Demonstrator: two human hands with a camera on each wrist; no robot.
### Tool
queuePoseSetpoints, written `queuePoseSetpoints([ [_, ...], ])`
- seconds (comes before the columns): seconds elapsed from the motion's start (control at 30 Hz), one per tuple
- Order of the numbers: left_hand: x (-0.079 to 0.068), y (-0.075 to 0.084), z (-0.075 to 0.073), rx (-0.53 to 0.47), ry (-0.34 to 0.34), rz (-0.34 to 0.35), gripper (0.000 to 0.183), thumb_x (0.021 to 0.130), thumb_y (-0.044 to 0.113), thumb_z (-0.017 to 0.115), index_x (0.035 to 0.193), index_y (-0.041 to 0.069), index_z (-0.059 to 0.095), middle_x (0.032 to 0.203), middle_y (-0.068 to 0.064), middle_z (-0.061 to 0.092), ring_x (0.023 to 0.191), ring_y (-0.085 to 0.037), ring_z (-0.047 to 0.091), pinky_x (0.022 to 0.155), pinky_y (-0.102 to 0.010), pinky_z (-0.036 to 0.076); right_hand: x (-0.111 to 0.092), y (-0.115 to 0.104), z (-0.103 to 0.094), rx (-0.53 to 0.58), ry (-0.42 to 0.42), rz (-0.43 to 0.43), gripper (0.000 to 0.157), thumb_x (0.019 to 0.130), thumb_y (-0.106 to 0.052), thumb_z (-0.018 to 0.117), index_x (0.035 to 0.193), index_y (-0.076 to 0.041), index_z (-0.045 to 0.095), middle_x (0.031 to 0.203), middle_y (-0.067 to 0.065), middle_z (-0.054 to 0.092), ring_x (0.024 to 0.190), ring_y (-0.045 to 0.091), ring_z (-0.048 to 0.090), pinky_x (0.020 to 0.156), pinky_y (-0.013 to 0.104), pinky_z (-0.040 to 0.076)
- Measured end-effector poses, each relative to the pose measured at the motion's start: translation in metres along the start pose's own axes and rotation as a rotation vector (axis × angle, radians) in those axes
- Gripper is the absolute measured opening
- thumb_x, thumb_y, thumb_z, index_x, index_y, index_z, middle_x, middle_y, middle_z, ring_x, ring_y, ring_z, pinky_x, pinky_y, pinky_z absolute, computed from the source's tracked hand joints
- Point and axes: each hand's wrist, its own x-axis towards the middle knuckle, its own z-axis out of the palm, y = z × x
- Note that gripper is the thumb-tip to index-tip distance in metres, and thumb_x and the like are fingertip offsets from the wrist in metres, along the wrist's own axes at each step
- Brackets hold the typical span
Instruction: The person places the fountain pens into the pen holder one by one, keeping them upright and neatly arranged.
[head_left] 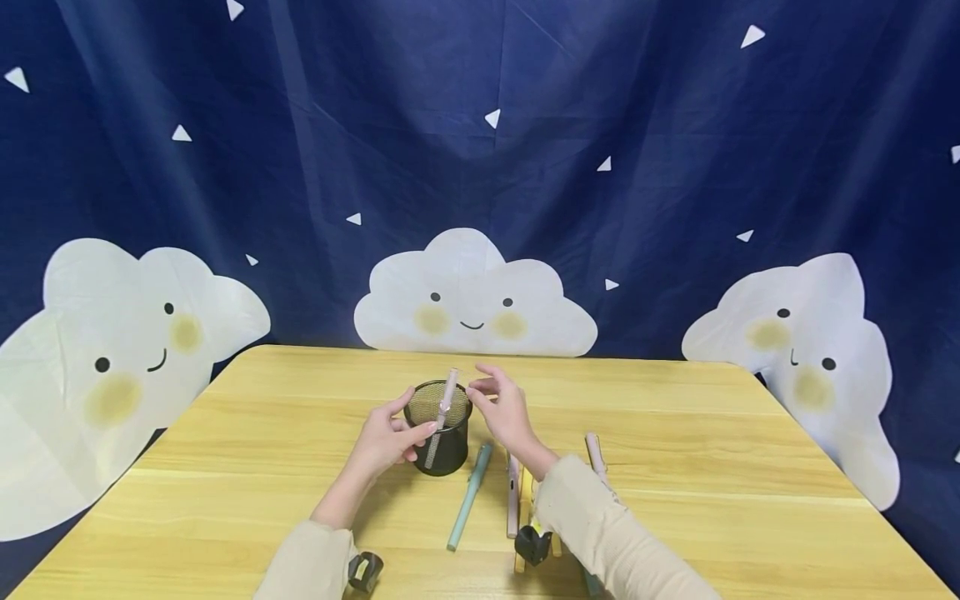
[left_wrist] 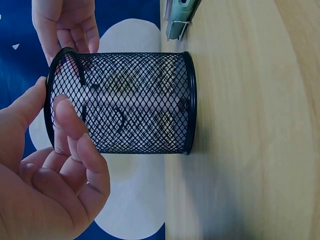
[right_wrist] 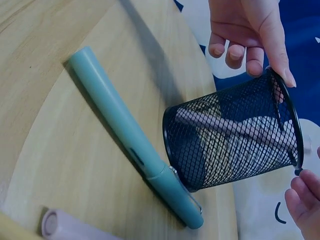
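A black mesh pen cup (head_left: 442, 454) stands upright on the table, with one pale pink pen (head_left: 448, 392) leaning inside it and sticking out above the rim. My left hand (head_left: 386, 437) holds the cup at its left side, thumb and a finger at the rim; its other fingers bend beside the mesh (left_wrist: 140, 130). On the opposite side, my right hand (head_left: 504, 408) has its fingertips at the rim, fingers loosely bent and no pen in them. Close to the cup's base lies a teal pen (right_wrist: 117, 107), its clip end towards the cup.
Right of the teal pen lie another pink pen (head_left: 513, 500) and yellow pens (head_left: 525, 500), partly hidden by the right wrist and its black strap mount (head_left: 532, 546). A further pale pen (head_left: 595, 454) lies beyond the sleeve. Behind the wooden table (head_left: 750, 500) hangs a blue cloud-print curtain (head_left: 637, 83).
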Motion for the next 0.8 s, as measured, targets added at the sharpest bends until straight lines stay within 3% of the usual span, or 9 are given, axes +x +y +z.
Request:
queuePoseSetpoints([
  [0.37,0.000,0.000,0.000,-0.021,-0.014,-0.011,0.074,0.077,0.009,0.069,0.139,0.002,0.028,0.056,-0.011,0.055,0.039,-0.012,0.046,0.039,-0.022,0.034,-0.005,0.011,-0.015,0.003,-0.006,-0.027,0.029,0.085,-0.002,0.057,0.112,0.006,0.052,0.091,0.020,0.062,0.084,0.032,0.059,0.074,0.041,0.047],
  [0.8,0.000,0.000,0.000,-0.018,-0.020,-0.009,0.073,0.079,0.009,0.068,0.139,0.002,0.027,0.057,-0.005,0.057,0.039,-0.011,0.047,0.040,-0.022,0.034,-0.011,0.025,-0.033,-0.016,0.000,0.009,0.025,0.084,-0.002,0.058,0.107,0.006,0.055,0.088,0.017,0.062,0.083,0.030,0.058,0.075,0.041,0.046],
])
